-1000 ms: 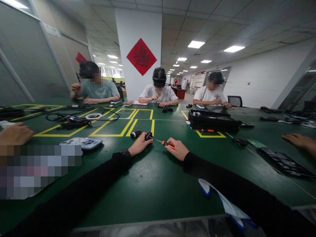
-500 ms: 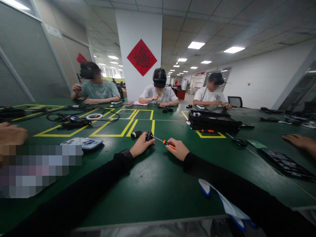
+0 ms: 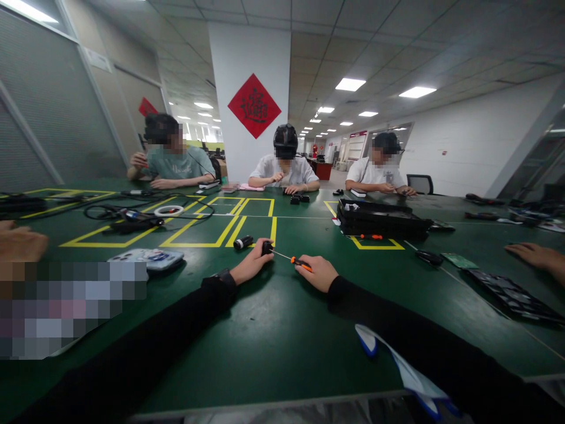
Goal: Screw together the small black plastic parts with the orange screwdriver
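My left hand [image 3: 251, 263] is closed around a small black part [image 3: 267, 247] and steadies it on the green table [image 3: 265, 347]. In my right hand [image 3: 318, 274] is a screwdriver [image 3: 301, 263] with an orange and black handle, held low over the table. Its thin metal shaft points left, and the tip meets or nearly meets the black part; the exact contact is too small to tell. A short black cylinder [image 3: 243, 242] lies just beyond my left hand.
Beyond my right hand stands a black tray [image 3: 382, 219], with an orange screwdriver [image 3: 371, 237] before it. Left are a phone [image 3: 152, 259] and coiled cables [image 3: 132, 218]. Right lie a green circuit board [image 3: 459, 260] and a black panel [image 3: 512, 294]. Co-workers' hands rest at both sides; several people sit opposite.
The black part has turned slightly in my left hand, and my fingers now cover more of it. My right hand with the screwdriver has shifted very slightly.
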`<act>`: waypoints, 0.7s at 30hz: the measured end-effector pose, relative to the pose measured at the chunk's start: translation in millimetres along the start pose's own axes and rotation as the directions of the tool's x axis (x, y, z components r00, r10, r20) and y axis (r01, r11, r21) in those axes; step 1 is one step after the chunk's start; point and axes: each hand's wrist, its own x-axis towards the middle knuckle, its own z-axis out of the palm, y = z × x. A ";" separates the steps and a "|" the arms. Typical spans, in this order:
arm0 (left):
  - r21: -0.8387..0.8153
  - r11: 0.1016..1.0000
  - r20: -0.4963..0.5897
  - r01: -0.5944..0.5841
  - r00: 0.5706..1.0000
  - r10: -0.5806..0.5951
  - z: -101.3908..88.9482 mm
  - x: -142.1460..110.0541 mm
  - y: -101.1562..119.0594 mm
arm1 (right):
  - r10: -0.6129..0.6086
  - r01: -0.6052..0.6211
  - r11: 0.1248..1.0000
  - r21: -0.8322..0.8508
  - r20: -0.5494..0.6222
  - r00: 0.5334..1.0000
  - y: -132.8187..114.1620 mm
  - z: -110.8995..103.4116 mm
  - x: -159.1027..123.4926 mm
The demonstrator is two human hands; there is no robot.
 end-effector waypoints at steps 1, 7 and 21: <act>-0.024 1.000 0.013 0.009 1.000 -0.009 -0.1 -0.1 -0.1 | 0.005 -0.005 1.000 -0.007 -0.001 1.000 0.1 0.0 0.0; -0.132 0.988 0.030 -0.075 0.996 0.080 0.8 0.0 -3.4 | -0.024 0.025 1.000 0.016 -0.017 1.000 0.8 -2.8 2.1; 0.016 0.998 0.002 -0.068 0.998 0.068 1.6 -6.3 7.7 | -0.064 0.075 0.992 0.097 -0.109 0.992 11.7 3.3 5.4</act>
